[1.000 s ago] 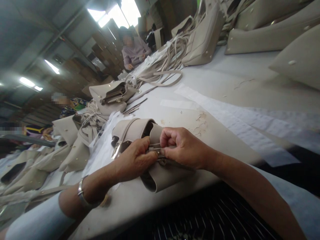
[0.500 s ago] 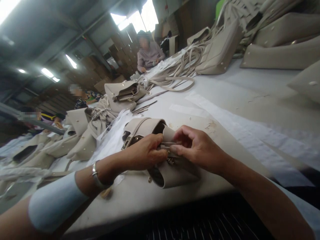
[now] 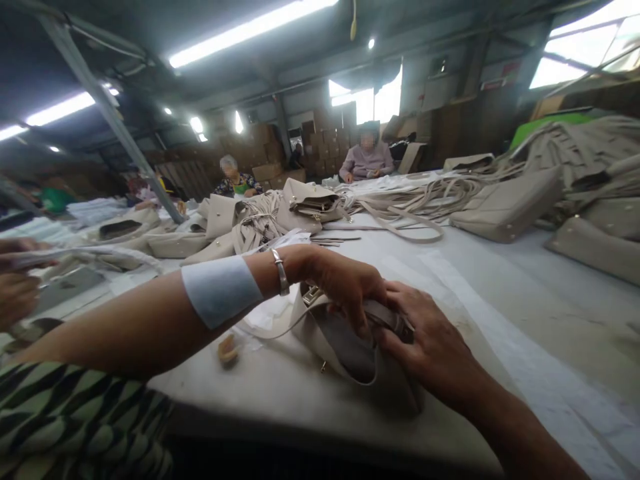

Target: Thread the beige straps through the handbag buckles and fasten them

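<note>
A beige handbag (image 3: 400,383) lies at the table's near edge, its mouth gaping toward me and a metal clasp (image 3: 313,295) showing at its left. Over its top arches my left hand (image 3: 350,283), with a silver bracelet on the wrist. The fingers of that hand bend down at the bag's opening, closed on its rim. My right hand (image 3: 425,330) grips the bag's right side, thumb and fingers around a folded part near the zip. The fingertips of both hands are close together, and part of the bag is hidden beneath them.
A small tan lump (image 3: 227,351) rests left of the bag. Behind it stand other beige handbags (image 3: 305,200) and piled straps (image 3: 400,197); more bags (image 3: 507,207) are at right. Another person's hands (image 3: 17,283) hold a pale strip at left. Two people sit across the table.
My view has levelled and swung left. The bag has tilted so its opening faces me more. My left hand has moved from the bag's middle to over its rim, and my right hand now wraps its side.
</note>
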{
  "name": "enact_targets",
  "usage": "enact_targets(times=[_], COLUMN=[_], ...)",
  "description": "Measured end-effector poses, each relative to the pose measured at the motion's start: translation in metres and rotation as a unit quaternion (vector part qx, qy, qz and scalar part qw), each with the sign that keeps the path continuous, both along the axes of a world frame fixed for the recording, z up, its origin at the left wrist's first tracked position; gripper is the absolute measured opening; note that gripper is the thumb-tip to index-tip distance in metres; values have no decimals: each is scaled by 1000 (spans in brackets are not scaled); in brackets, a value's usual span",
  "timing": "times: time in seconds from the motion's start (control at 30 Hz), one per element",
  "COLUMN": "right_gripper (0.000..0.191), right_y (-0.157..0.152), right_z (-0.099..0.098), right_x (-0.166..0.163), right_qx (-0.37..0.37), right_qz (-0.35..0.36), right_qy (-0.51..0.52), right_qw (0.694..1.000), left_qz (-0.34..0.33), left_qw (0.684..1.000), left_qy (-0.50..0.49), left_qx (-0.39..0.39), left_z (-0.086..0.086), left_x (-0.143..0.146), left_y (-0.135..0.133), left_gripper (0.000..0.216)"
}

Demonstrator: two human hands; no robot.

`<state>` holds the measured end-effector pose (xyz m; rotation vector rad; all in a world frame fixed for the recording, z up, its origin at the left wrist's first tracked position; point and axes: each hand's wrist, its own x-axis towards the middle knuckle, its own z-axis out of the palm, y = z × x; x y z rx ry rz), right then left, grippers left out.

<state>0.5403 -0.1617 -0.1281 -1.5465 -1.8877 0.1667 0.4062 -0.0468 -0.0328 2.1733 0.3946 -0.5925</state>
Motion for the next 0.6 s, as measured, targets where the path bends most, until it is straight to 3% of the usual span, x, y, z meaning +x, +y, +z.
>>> enact_targets(times=[0.07, 0.1, 0.17, 0.23, 0.37, 0.43, 0.47, 0.53, 0.57, 0.6], right_gripper=[12, 8, 18, 24, 26, 20, 29, 48, 52, 53], right_y=[10, 14, 19, 18, 6, -6, -12, -23, -27, -32], right_z=[11, 15, 21, 23, 19, 14, 10, 1, -4, -9], right_x=[2, 4, 10, 17, 14, 3, -4, -16, -20, -21], right_qx=[-20, -25, -35, -52, -43, -3, 24, 83, 109, 128], right_qz=[-5, -11, -10, 15, -8, -21, -17, -17, -31, -56], right_qy=[-70, -95, -93, -37, 13, 16, 25, 69, 101, 136], right_qw=[997, 995, 995, 998, 999, 1000, 999, 994, 988, 981], left_qz=[5, 7, 22, 66, 268, 353, 377, 347, 297, 210], left_qw=[986, 961, 880, 810, 696, 625, 585, 513, 498, 521], left_qy=[-49, -89, -166, -203, -250, -313, -372, -495, -539, -568], left_qx=[161, 262, 445, 546, 618, 622, 614, 609, 611, 601], left_z=[8, 10, 11, 9, 5, 4, 3, -3, -9, -18], left_x=[-9, -15, -28, -44, -77, -82, -80, -72, -66, -61], left_y=[3, 5, 15, 30, 52, 46, 37, 16, 4, -6], left_gripper=[18, 19, 20, 24, 19, 26, 28, 20, 18, 20])
